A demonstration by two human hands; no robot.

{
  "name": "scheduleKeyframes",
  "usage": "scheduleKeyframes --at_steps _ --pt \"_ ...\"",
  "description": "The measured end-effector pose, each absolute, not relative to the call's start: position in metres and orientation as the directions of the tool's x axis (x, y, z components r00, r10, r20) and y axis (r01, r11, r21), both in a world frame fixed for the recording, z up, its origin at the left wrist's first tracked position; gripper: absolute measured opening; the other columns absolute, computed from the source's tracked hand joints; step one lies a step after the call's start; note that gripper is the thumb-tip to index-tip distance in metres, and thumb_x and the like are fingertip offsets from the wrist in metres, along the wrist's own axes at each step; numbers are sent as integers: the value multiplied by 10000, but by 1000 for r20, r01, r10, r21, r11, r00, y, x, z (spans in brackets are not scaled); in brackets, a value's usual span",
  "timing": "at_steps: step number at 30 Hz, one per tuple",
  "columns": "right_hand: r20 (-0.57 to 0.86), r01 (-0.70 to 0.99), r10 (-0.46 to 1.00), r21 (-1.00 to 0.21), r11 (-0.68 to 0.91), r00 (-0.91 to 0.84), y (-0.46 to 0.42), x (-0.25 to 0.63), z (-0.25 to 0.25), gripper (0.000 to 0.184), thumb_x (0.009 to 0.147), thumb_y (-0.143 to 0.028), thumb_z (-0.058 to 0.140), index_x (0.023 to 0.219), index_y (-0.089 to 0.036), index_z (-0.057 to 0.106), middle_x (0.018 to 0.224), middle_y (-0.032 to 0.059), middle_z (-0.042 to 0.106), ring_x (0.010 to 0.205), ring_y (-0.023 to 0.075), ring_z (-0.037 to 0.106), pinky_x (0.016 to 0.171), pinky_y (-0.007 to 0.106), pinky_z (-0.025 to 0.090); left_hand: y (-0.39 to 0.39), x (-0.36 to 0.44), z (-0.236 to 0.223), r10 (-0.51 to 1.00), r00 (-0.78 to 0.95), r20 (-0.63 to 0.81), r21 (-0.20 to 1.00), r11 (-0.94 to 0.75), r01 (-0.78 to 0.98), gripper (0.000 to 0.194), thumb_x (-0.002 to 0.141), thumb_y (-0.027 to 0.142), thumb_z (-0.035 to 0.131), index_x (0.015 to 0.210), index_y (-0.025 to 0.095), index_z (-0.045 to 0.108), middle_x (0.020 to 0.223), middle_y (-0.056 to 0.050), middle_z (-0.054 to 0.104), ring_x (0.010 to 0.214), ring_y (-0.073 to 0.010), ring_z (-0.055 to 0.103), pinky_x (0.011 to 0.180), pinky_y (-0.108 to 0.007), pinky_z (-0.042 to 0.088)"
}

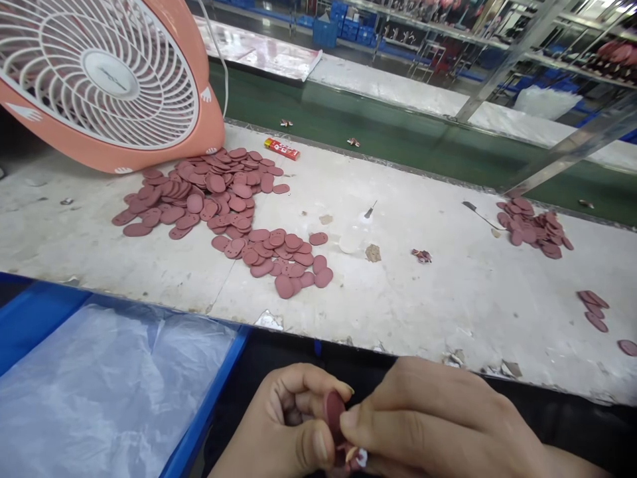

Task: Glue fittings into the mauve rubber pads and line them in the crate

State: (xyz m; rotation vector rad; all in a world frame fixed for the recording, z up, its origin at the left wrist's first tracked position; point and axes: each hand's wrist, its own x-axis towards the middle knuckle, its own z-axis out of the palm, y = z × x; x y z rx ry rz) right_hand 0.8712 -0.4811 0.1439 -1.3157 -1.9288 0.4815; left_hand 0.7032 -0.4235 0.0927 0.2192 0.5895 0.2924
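Low in the view, my left hand pinches a dark red oval disc between curled fingers and thumb, the disc standing on edge. My right hand is closed, its thumb and forefinger tips pressed together at the disc's right edge. Just under those fingertips a small coloured piece with white and orange parts shows, touching or very near the disc. What exactly the right fingertips grip is hidden. Beyond my hands, a big pile of similar oval discs lies on the worn white worktop, with a smaller heap in front.
An orange fan stands at back left. Right of it lies a red packet. More discs lie at right, and a small coloured piece mid-table. A green belt runs behind; a plastic-lined blue bin sits at lower left.
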Motion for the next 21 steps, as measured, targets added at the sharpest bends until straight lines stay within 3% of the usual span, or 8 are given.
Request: scheduleKeyframes --at_steps 3,9,16,21 --pt "358 606 917 -694 389 -179 -481 874 141 137 940 -142 579 1044 -126 668 799 28 700 708 79 656 654 128 539 -420 706 91 324 791 -519 283 938 -199 307 556 319 905 790 183 761 610 10 746 515 -73 644 513 -147 512" --pt "77 587 982 -792 167 -175 -473 877 152 229 872 -65 635 1066 -186 661 893 43 712 782 116 660 717 193 547 -418 709 88 337 761 -555 280 936 -211 318 569 349 896 783 159 759 610 15 722 486 -55 621 486 -136 495" --pt "72 574 976 -799 179 -204 -469 879 154 135 898 -55 570 947 -160 640 815 26 682 728 112 615 669 209 500 -421 712 85 336 734 -590 250 941 -230 309 574 316 906 783 149 753 583 28 683 483 -47 603 489 -133 485" --pt "41 587 977 -794 159 -209 -471 879 154 148 908 -80 571 1009 -152 651 824 28 671 742 116 607 672 211 492 -422 712 85 341 734 -587 247 939 -239 308 588 314 901 790 139 748 578 34 664 476 -42 594 486 -126 481"
